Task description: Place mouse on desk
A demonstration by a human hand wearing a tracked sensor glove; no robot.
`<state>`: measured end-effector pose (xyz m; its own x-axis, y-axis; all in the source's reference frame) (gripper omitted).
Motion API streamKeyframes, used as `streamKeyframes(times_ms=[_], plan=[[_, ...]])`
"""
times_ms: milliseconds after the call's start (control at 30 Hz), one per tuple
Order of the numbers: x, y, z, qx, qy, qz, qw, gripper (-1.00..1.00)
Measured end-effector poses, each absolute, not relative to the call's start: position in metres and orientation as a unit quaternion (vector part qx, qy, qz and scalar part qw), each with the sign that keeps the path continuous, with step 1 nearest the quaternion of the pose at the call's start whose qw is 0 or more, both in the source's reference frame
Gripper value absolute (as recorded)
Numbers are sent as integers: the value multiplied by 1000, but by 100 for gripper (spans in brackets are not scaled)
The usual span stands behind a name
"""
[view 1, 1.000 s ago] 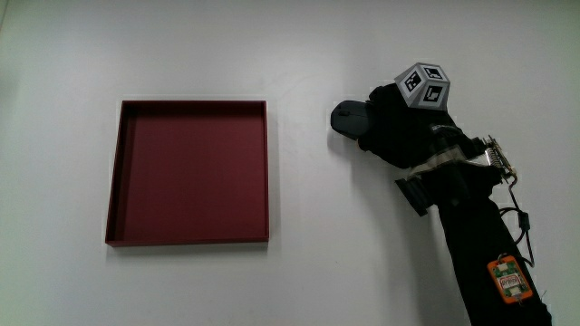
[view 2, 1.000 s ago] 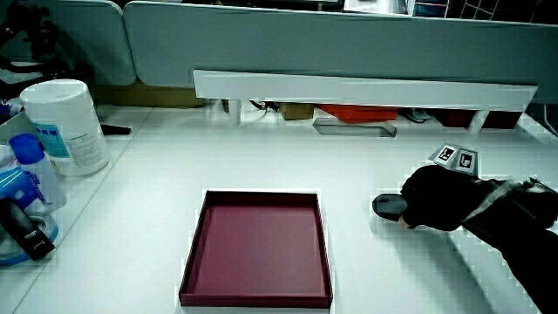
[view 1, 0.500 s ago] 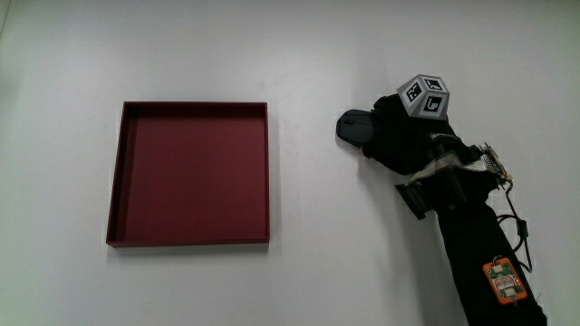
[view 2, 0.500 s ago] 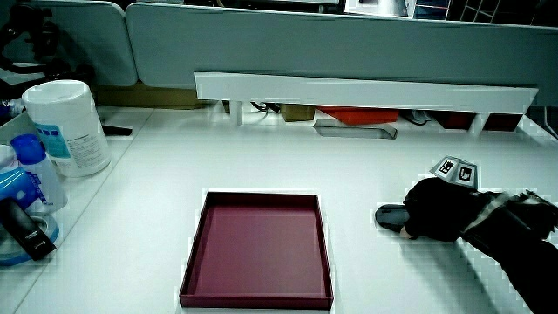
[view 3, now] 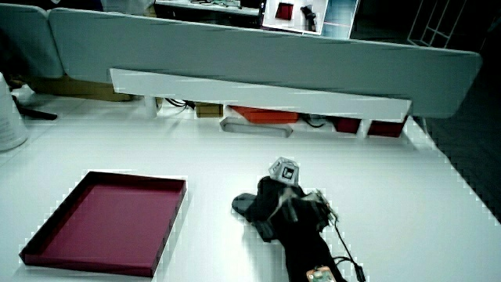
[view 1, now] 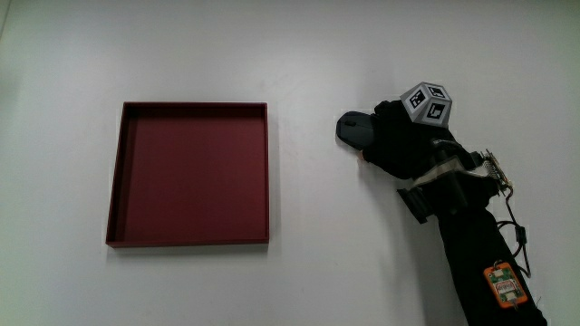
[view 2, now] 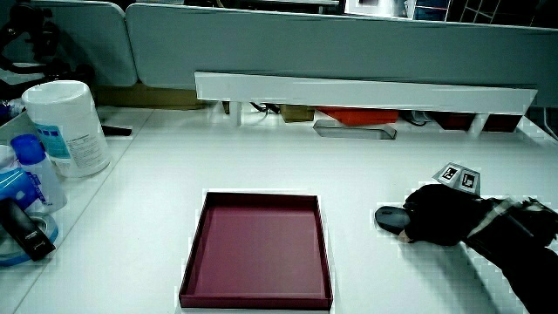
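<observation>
A dark grey mouse [view 1: 352,128] lies on the white desk beside the red tray [view 1: 195,106], a short gap between them. The gloved hand [view 1: 399,141] rests over the part of the mouse farther from the tray, its fingers curled around it, and hides most of it. The patterned cube [view 1: 426,98] sits on the back of the hand. In both side views the mouse [view 2: 390,217] [view 3: 243,205] is low on the tabletop under the hand [view 2: 445,225] [view 3: 274,210]. The tray [view 2: 261,196] [view 3: 137,179] holds nothing.
A white canister [view 2: 65,122], a blue bottle [view 2: 30,170] and a black object [view 2: 22,228] stand at the table's edge, away from the tray. A white shelf [view 2: 366,90] runs along the low partition, with a grey tray [view 2: 353,129] under it.
The hand and the mouse have sunk a little lower onto the tabletop and come slightly nearer to the person. The red tray has not moved.
</observation>
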<state>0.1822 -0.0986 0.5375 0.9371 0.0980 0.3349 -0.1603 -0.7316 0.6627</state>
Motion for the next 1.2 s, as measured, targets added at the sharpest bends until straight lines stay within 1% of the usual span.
streamKeyframes(times_ms=[167,300,433,500,600,667,733,800,833,867,900,933,967,1000,1100,1167,1200], plan=[[183,-97,531,913,-22,182,363,-76],[171,-95,505,915,-52,186,354,-100],[143,-84,471,915,-113,176,344,-100],[126,-75,451,919,-146,167,325,-100],[98,-56,418,899,-206,190,338,-100],[81,-42,402,890,-244,188,336,-100],[69,-30,396,864,-276,208,366,-100],[59,-17,385,843,-308,225,380,-100],[55,-11,384,846,-327,209,366,-100],[49,-5,367,831,-337,232,377,-100],[46,1,362,844,-363,203,339,-100],[44,8,360,834,-373,209,350,-100],[40,15,351,829,-390,208,342,-100],[36,20,337,820,-400,221,345,-100],[29,36,326,798,-433,232,350,-100],[28,44,328,785,-444,235,363,-100],[27,46,329,785,-445,228,365,-100]])
